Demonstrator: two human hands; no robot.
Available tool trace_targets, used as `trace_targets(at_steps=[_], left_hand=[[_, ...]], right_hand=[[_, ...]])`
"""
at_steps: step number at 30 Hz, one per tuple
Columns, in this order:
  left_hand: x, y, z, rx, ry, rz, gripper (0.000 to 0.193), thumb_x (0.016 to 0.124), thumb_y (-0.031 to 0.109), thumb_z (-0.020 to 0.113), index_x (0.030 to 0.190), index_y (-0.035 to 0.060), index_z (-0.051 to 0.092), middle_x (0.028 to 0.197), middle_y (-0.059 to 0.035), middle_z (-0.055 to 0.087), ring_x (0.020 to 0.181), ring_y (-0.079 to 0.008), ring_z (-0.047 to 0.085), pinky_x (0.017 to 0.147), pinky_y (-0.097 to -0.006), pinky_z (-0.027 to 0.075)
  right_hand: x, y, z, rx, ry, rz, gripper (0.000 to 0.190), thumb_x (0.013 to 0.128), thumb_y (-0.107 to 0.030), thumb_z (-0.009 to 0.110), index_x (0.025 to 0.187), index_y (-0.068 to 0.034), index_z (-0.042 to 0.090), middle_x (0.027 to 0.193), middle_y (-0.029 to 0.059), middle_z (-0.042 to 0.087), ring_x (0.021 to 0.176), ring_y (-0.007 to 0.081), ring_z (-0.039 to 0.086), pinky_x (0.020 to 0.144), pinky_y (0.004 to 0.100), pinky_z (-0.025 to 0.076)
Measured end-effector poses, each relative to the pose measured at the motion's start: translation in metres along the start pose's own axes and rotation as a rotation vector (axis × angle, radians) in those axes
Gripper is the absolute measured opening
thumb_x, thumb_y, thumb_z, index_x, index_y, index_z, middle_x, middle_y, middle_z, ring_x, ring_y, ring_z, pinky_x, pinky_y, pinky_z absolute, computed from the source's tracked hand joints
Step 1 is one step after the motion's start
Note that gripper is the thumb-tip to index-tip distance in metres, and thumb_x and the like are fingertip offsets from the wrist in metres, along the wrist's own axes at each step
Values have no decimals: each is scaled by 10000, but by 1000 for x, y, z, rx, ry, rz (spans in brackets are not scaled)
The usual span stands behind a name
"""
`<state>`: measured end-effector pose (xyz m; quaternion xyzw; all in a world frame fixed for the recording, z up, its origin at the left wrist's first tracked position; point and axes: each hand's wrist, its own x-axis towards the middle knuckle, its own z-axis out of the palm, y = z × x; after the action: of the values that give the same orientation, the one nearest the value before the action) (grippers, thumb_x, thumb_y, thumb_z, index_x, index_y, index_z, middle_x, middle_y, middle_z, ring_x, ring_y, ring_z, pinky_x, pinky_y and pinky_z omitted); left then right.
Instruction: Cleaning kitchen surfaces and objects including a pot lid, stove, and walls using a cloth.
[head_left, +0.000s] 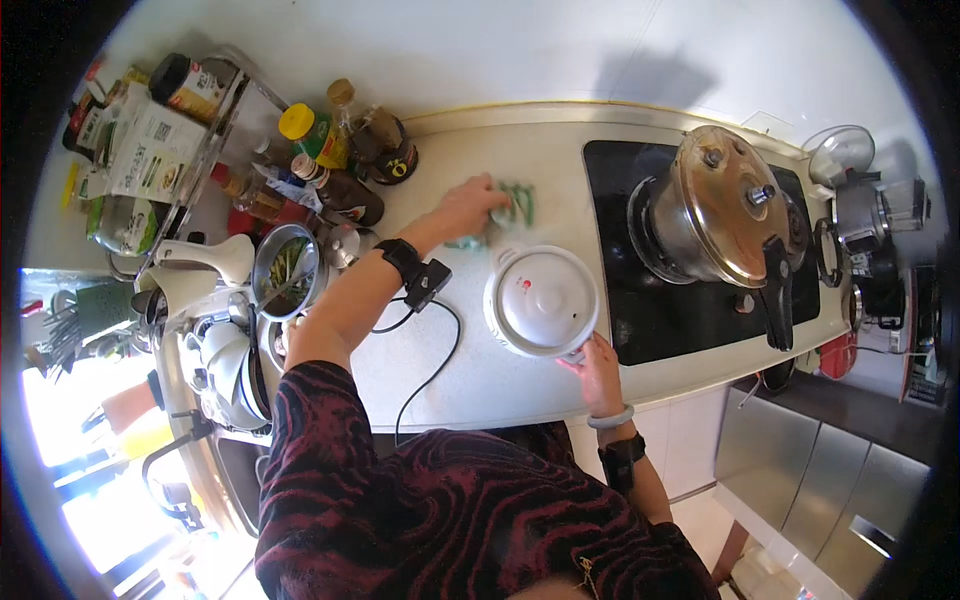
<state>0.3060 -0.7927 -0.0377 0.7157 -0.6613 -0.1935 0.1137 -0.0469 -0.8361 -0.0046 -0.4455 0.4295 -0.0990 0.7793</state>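
Note:
A green-and-white cloth (513, 206), blurred, lies under the fingers of my left hand (472, 206) on the pale countertop (450, 375), behind a white lidded ceramic pot (546, 300). My right hand (596, 367) grips the pot's near handle at its lower right edge. The lid is on the pot, with a small red mark on it. To the right of the pot is the black cooktop (637, 322), where a metal pressure cooker (712, 202) stands with its lid on.
Sauce bottles (345, 191) and a metal bowl of green food (286, 270) are at the left, beside a rack of jars (225, 120). Stacked dishes (229, 367) stand nearer the sink. A black cable (442, 367) crosses the counter. Another person's forearm (127, 405) shows at the far left.

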Motion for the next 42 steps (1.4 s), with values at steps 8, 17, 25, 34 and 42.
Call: trace_targets(at_steps=[8, 17, 25, 34, 42], left_hand=[[-46, 33, 51, 114, 288, -322, 406, 781, 133, 569, 1170, 249, 560, 1113, -86, 517, 1058, -307, 487, 839, -417, 484], [-92, 59, 55, -497, 239, -475, 476, 744, 109, 557, 1220, 92, 534, 1093, -161, 540, 1034, -318, 516, 868, -377, 453], [-75, 108, 81, -2168, 481, -353, 354, 899, 177, 443, 1199, 10, 530, 1199, -123, 572, 1072, -191, 553, 905, -311, 443], [-24, 149, 105, -2791, 223, -83, 354, 938, 224, 417, 1127, -39, 560, 1111, -146, 621, 975, -228, 615, 872, -345, 492], [-75, 142, 93, -2679, 88, -255, 368, 951, 234, 399, 1105, -55, 567, 1056, -148, 644, 921, -237, 639, 837, -361, 519]], right_hand=[[8, -5, -10, -110, -133, -134, 249, 921, -159, 418, 1011, 18, 569, 909, 66, 546, 864, 163, 580, 802, 423, 559], [3, -31, -26, 156, -103, 53, 268, 921, -157, 397, 985, 35, 573, 993, 129, 586, 949, 288, 606, 795, 521, 544], [-1, -58, -29, 137, -262, 14, 319, 973, -229, 358, 1096, 18, 517, 1191, 168, 553, 1114, 324, 536, 903, 586, 462], [6, -89, -8, 99, -356, 18, 354, 991, -268, 314, 1162, -8, 483, 1243, 158, 519, 1161, 346, 500, 930, 608, 424], [25, -97, 5, 112, -387, 33, 371, 993, -296, 297, 1179, -28, 473, 1271, 158, 503, 1197, 361, 465, 950, 634, 394]])
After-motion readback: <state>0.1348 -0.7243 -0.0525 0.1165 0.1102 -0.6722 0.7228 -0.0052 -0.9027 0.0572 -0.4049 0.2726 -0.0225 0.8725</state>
